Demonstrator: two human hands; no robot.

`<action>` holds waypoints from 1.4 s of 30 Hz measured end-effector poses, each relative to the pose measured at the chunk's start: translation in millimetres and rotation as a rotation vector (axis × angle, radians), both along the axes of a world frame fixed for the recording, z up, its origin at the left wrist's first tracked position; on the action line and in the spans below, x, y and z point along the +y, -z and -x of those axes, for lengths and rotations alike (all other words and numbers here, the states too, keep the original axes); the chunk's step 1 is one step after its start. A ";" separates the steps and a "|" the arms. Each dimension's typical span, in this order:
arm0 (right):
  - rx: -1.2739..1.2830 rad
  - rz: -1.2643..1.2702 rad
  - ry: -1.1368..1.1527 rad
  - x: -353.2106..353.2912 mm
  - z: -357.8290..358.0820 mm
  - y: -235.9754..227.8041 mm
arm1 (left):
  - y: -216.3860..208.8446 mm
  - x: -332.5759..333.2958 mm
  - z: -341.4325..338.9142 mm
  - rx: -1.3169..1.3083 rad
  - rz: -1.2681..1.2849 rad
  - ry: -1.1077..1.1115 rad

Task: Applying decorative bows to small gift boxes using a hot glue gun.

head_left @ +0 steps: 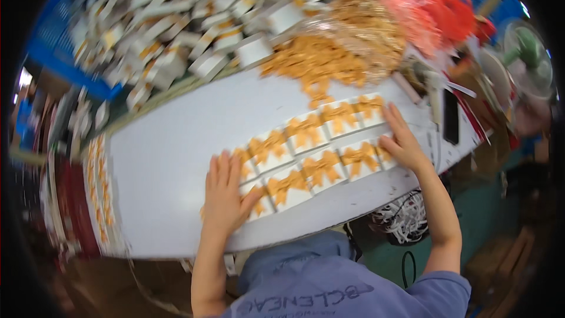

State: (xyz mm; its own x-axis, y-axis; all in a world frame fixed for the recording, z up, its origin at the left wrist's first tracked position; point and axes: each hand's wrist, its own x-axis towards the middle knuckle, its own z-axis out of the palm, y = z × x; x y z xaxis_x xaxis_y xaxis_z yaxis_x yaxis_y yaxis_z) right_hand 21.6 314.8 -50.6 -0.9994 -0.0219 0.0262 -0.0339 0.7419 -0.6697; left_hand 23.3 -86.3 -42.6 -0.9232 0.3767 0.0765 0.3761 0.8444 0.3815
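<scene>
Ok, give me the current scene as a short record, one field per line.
Left hand: open, over the rows' left end
Right hand: open, at their right end
Rows: two, white boxes topped with gold bows
Beyond them: heap of loose gold bows
Upper left: pile of white boxes
Right side: black flat object

The left hand (222, 195) hid part of the bow-topped boxes (321, 166) at the rows' left end; the right hand (405, 142) covered some at the right. The far heap of boxes (191, 22) was blurred, and the near edge cut off the blue shirt (359, 288).
</scene>
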 end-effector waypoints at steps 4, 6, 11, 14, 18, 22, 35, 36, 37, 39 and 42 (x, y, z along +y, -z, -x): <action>0.015 -0.007 -0.108 -17.0 -5.2 -1.9 | -7.9 -2.3 -4.8 0.096 0.011 0.004; -0.041 0.067 -0.085 -27.3 -13.0 -1.0 | -9.1 -13.9 -10.6 0.084 0.003 0.003; 0.032 0.021 -0.253 -94.4 -28.5 -0.5 | -12.7 -73.5 -70.2 0.071 0.036 -0.162; 0.086 0.064 -0.423 -146.1 -32.3 4.1 | -9.6 -118.1 -120.1 0.110 0.049 -0.343; 0.174 0.237 -0.563 -243.2 -44.7 23.6 | -34.1 -159.7 -161.0 0.301 0.294 -0.510; 0.051 0.238 -0.772 -354.8 -77.8 20.7 | -58.0 -134.2 -136.6 0.445 0.091 -0.432; 0.248 -0.092 -0.680 -229.9 14.4 9.2 | -27.4 -195.6 145.3 0.362 -0.279 -0.281; 0.256 -0.090 -0.688 -224.5 19.8 8.7 | -25.5 -205.2 171.3 0.367 -0.325 -0.354; 0.232 -0.155 -0.630 -219.5 19.3 6.1 | -25.2 -212.1 196.3 0.342 -0.401 -0.437; 0.224 -0.211 -0.584 -220.8 22.9 0.2 | -24.5 -233.6 244.4 0.332 -0.467 -0.531; 0.174 -0.305 -0.643 -225.9 23.6 -2.2 | -4.5 -294.2 292.8 0.369 -0.512 -0.679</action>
